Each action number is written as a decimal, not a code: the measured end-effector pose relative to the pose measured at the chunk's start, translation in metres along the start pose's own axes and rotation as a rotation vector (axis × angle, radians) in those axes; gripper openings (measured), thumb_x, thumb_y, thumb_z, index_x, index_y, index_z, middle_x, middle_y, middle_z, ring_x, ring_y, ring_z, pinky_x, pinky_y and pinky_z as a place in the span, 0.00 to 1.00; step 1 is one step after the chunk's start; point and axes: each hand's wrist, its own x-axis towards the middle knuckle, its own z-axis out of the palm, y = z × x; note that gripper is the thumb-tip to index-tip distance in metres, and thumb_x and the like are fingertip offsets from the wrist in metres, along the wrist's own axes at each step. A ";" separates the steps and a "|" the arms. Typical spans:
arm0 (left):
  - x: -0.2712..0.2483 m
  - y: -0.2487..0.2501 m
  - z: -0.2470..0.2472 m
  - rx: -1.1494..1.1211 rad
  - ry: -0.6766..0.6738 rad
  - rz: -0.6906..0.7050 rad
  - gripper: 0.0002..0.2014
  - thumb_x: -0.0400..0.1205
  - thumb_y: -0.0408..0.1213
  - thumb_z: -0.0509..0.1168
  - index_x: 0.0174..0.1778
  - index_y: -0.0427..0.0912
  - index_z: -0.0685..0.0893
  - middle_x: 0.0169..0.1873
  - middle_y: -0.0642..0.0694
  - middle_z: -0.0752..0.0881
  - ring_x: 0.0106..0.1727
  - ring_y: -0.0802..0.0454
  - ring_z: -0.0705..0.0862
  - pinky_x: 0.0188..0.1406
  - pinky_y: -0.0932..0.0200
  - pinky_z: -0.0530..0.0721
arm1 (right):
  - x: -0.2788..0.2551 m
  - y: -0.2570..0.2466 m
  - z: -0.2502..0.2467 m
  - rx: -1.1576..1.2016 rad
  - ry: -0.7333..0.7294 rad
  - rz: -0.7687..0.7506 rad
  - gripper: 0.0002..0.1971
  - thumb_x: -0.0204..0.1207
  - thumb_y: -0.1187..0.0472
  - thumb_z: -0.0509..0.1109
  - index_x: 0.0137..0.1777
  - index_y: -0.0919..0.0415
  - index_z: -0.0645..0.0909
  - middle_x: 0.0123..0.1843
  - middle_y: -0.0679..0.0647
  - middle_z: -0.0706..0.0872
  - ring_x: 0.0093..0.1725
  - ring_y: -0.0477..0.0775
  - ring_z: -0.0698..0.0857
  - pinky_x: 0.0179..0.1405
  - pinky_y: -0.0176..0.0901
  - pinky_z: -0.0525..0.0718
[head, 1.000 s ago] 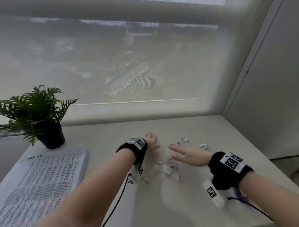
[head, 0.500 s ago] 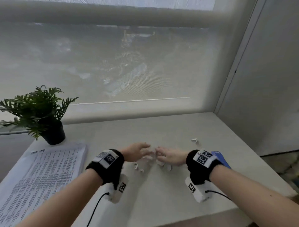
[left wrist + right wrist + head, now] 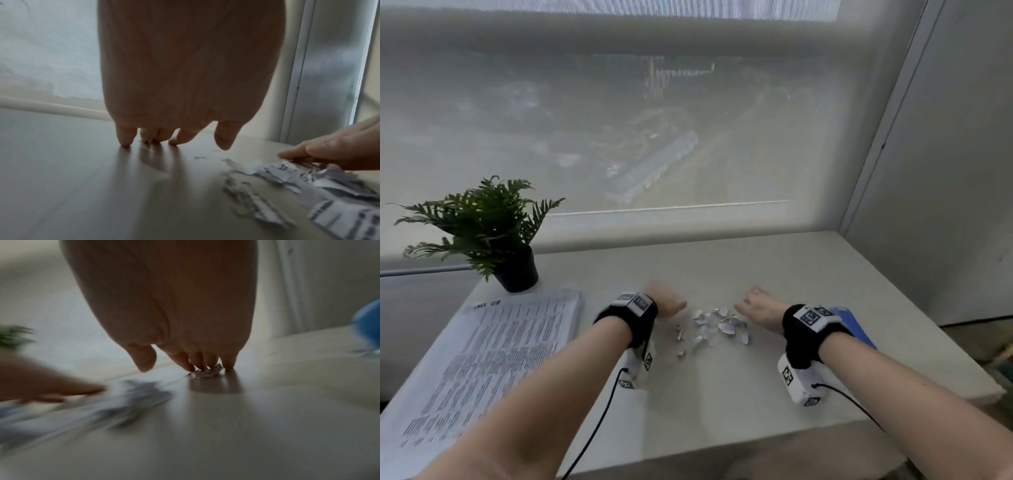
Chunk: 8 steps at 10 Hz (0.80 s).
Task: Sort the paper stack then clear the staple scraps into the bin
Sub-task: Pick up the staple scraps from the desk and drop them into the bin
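A loose pile of torn paper scraps [image 3: 714, 323] lies on the white table [image 3: 722, 394] between my two hands. My left hand [image 3: 667, 301] is just left of the pile, with its fingertips [image 3: 125, 142] down on the bare table and nothing held. My right hand [image 3: 755, 303] is just right of the pile, and its fingertips [image 3: 190, 367] press one small scrap [image 3: 205, 373] against the table. In the left wrist view the scraps [image 3: 298, 180] spread to the right. The printed paper stack [image 3: 482, 359] lies at the table's left. No bin is in view.
A potted fern [image 3: 493, 236] stands at the back left, beside the stack. A flat blue object [image 3: 854, 327] lies behind my right wrist near the table's right edge. A blind-covered window and a wall close off the back and right.
The scattered scraps have been drawn into one pile nearer to me. Half a second ago my hands met over the pile; now they have moved apart to either side of it.
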 end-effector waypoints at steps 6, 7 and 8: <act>-0.086 0.006 0.009 0.015 -0.012 0.473 0.24 0.88 0.45 0.51 0.82 0.47 0.62 0.84 0.45 0.57 0.85 0.51 0.57 0.82 0.59 0.52 | -0.002 0.063 -0.025 -0.064 0.104 0.211 0.31 0.84 0.50 0.56 0.80 0.71 0.60 0.83 0.66 0.60 0.83 0.64 0.60 0.82 0.50 0.59; -0.112 -0.023 0.012 0.057 0.053 0.394 0.26 0.88 0.46 0.51 0.82 0.46 0.59 0.84 0.46 0.58 0.85 0.50 0.57 0.82 0.59 0.53 | -0.024 0.027 -0.020 -0.120 0.050 0.128 0.26 0.87 0.54 0.47 0.80 0.67 0.62 0.82 0.68 0.63 0.81 0.66 0.62 0.81 0.52 0.60; -0.128 -0.045 0.026 0.148 -0.010 0.291 0.30 0.87 0.49 0.49 0.84 0.43 0.53 0.85 0.44 0.53 0.85 0.50 0.54 0.85 0.56 0.52 | -0.038 0.001 0.006 -0.124 -0.010 0.010 0.25 0.88 0.58 0.45 0.79 0.72 0.61 0.80 0.72 0.63 0.81 0.65 0.62 0.79 0.49 0.59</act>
